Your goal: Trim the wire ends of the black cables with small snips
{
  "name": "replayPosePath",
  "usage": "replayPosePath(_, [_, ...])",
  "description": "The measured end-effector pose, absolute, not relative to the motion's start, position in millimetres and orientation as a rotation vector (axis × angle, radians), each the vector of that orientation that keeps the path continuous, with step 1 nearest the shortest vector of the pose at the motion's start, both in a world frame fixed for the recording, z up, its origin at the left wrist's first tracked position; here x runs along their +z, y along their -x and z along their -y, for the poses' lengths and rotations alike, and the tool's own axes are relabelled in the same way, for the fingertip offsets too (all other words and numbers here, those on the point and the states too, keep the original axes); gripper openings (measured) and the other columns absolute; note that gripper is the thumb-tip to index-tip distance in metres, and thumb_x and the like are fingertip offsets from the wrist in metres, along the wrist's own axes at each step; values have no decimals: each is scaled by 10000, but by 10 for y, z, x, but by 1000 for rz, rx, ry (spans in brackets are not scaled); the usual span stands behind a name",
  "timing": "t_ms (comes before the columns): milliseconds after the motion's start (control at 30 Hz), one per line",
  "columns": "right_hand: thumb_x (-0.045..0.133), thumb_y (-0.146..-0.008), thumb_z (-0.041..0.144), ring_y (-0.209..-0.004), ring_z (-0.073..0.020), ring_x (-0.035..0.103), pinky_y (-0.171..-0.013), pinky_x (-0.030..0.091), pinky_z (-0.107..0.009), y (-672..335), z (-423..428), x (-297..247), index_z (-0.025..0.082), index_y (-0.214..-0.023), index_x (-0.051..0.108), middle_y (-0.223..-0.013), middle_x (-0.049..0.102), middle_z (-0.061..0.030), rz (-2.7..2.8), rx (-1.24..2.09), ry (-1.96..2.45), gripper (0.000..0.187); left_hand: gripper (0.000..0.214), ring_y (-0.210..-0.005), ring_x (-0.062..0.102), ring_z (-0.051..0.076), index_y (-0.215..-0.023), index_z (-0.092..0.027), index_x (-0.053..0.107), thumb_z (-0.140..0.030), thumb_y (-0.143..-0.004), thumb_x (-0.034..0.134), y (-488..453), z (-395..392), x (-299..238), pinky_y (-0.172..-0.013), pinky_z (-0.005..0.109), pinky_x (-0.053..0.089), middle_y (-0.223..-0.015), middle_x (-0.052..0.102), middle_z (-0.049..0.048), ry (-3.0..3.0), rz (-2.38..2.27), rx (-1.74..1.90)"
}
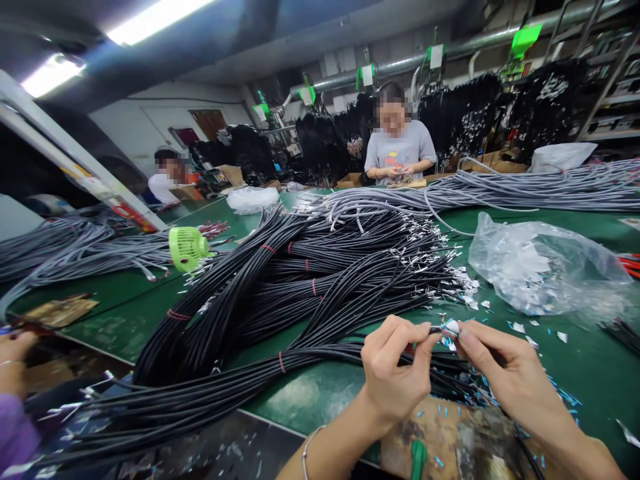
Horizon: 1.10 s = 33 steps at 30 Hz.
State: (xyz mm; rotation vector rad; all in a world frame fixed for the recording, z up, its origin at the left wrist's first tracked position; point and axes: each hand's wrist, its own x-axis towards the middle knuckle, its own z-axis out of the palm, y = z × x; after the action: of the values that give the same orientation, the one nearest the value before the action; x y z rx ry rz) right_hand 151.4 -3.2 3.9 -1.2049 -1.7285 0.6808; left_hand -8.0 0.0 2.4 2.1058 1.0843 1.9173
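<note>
In the head view, the left hand (397, 367) pinches one black cable (436, 331) near its end; the right hand (513, 367) pinches one white piece (453, 327) at its tip, above the green tabletop (295, 398). One green fan (187, 249) stands beyond.

We see black cables (280, 300) sheathed in smooth, satiny plastic, a smooth green tabletop (295, 393) with a soft sheen, a glossy, crinkled clear-plastic bag (545, 260) and a rough, wood-like board (400, 447).

Around the cable pile (290, 290), we have a fan (188, 249) left, a plastic bag (545, 267) right, a co-worker (400, 143) behind.
</note>
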Motion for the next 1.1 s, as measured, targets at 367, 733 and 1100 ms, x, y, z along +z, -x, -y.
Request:
replayPosePath(367, [544,-826,477,-731,-195,658,-690,539,-280,-1514,40,21,192,-873,755,-831,729,-69,1684,643,1266,358,165,-546,536,99,-751,-152,594,3,-727,644,60,-5,1,-507,212,472,-613,601,-2,-2225,-1117,2037])
replayPosePath(733, [550,-822,468,-774,-237,693,-738,564,-357,-1527,48,11,193,-857,759,-861,748,-79,1681,573,1285,348,135,-555,554,108,-774,-151,611,-21,-746,632,63,5,16,-514,216,486,-626,615,5,-2255,-1145,1993])
replayPosePath(1100, [565,-852,318,-744,-184,671,-686,541,-276,-1466,98,-9,191,-875,729,-857,725,-57,1657,333,1236,209,60,-566,600,124,-792,-138,670,-104,-802,621,105,21,68,-540,227,462,-644,666,31,-2137,-1257,1689])
